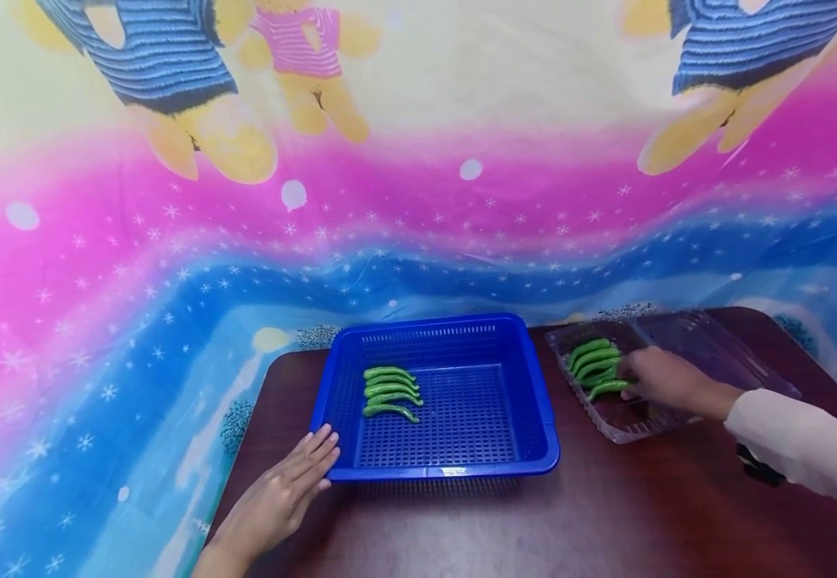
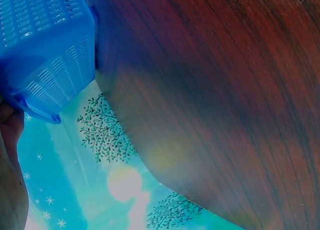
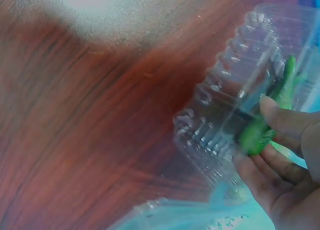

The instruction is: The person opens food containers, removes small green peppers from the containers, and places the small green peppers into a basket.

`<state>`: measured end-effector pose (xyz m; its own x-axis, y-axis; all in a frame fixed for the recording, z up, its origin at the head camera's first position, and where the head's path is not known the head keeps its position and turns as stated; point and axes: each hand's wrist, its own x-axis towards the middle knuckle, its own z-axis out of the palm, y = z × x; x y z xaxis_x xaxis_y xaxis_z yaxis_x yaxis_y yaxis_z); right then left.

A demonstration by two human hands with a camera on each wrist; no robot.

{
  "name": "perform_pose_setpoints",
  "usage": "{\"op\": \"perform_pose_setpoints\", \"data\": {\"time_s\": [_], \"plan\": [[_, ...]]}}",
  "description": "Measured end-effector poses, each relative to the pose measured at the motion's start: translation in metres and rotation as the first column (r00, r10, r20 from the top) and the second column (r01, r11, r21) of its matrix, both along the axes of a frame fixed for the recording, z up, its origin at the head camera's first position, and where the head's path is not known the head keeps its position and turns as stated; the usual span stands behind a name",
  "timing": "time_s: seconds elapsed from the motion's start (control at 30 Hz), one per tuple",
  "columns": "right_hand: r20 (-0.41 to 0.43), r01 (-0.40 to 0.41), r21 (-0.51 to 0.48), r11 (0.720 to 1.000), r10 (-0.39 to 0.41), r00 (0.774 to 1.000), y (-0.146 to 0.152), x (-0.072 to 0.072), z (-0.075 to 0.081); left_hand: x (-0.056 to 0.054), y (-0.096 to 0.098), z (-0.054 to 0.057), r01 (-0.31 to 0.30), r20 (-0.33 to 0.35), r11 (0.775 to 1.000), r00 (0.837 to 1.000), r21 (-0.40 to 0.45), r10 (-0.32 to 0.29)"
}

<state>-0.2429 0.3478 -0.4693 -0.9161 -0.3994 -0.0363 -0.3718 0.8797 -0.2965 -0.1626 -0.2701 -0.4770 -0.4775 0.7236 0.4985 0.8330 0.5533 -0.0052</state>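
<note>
My left hand [image 1: 281, 494] rests its straight fingers on the near left corner of a blue plastic basket [image 1: 454, 472]. Inside the basket, several curved green chili peppers [image 1: 392, 391] lie in a row on the left side. At the right, my right hand [image 1: 667, 381] reaches into a clear plastic clamshell box [image 1: 623, 433], where more green chili peppers [image 1: 591, 353] lie side by side. The right wrist view has the thumb and fingers pinching a green chili pepper [image 3: 255, 139] at its thick end. In the left wrist view, only part of the left hand [image 2: 11, 160] shows beside the basket.
Both containers stand on a dark reddish-brown wooden table [image 1: 476, 530]. The box's transparent lid [image 1: 714, 345] lies opened out to the right. Behind the table hangs a printed sheet [image 1: 418, 209] with bears and snowflakes. The table's left edge is near the left hand.
</note>
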Motion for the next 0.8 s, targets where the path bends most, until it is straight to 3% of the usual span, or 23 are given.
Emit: {"op": "perform_pose_setpoints", "data": {"time_s": [0.33, 0.47, 0.8], "plan": [[0.032, 0.028, -0.079, 0.997, -0.025, 0.999, 0.001, -0.008, 0.037, 0.0, 0.0, -0.001, 0.018, -0.02, 1.0, 1.0, 0.001, -0.018], [-0.012, 0.033, -0.076, 0.997, -0.034, 0.999, -0.004, -0.017, 0.055, 0.002, -0.002, -0.001, -0.002, -0.002, 1.0, 1.0, -0.016, 0.002], [-0.082, 0.043, -0.101, 0.994, -0.052, 0.995, -0.042, -0.039, 0.105, 0.001, -0.001, 0.001, 0.03, -0.02, 1.0, 0.999, 0.004, -0.03]]}}
